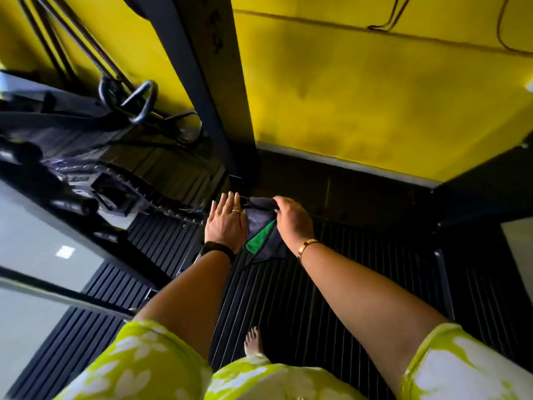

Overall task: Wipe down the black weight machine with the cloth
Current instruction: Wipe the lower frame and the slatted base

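- Looks like the wipe-down is somewhere mid-job, though it's hard to call. The person is bent right down at the foot of the black weight machine (129, 168), where its upright post (210, 82) meets the ribbed floor mat (317, 284).
- The right hand (292, 219) has its fingers curled round the top of the dark cloth (261, 235), the one with a green patch. It's bunched against the low frame by the post's base, and the rest hangs down to the mat.
- The left hand (226, 223) lies flat with straight fingers, just beside the cloth and touching its left edge. It holds nothing.
- Nothing here shows which parts are already clean. The tall post, the loop handle (141, 102) and the blurry hardware on the left probably all need doing, but that's a guess.
- Room-wise it's tight: the yellow wall (375, 96) sits right behind the post, so that corner is cramped.
- The mat on the near side has open space, apart from a bare foot (253, 342) on it.
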`<state>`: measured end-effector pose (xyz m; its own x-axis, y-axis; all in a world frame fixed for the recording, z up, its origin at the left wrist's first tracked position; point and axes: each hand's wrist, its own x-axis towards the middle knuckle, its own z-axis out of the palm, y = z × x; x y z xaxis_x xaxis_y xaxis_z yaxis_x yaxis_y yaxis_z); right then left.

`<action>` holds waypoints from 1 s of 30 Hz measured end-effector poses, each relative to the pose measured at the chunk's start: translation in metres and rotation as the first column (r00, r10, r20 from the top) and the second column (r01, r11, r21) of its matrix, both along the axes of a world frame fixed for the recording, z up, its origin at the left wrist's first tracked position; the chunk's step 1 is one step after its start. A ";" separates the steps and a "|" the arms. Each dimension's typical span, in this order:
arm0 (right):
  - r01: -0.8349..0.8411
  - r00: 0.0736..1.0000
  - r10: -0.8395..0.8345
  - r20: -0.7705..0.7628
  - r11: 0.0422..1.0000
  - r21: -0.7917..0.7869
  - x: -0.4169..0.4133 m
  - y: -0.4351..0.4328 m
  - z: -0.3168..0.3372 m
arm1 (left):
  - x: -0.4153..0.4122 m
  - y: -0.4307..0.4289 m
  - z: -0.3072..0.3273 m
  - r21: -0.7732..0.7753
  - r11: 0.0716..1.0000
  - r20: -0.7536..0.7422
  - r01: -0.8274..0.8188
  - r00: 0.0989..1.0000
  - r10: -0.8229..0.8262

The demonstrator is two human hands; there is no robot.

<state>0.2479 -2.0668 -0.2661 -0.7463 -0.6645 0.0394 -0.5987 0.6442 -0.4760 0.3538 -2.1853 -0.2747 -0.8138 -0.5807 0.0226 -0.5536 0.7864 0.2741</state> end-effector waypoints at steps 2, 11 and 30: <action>-0.075 0.997 0.075 -0.011 0.997 0.014 -0.014 -0.026 -0.002 | -0.007 -0.028 -0.003 -0.013 1.000 0.001 -0.024 1.000 0.024; -0.289 0.951 0.291 -0.108 0.957 0.032 -0.085 -0.126 -0.001 | -0.048 -0.112 -0.005 -0.059 0.992 0.040 -0.113 0.993 0.115; -0.804 0.588 0.806 -0.077 0.592 0.061 -0.196 -0.344 -0.020 | -0.086 -0.191 -0.040 0.084 0.521 0.024 -0.849 0.525 0.851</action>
<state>0.0514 -2.4109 -0.2856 0.0993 -0.9935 0.0559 -0.9145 -0.1133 -0.3885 0.2677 -2.3760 -0.3148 0.0677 -0.9967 -0.0454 -0.9422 -0.0788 0.3257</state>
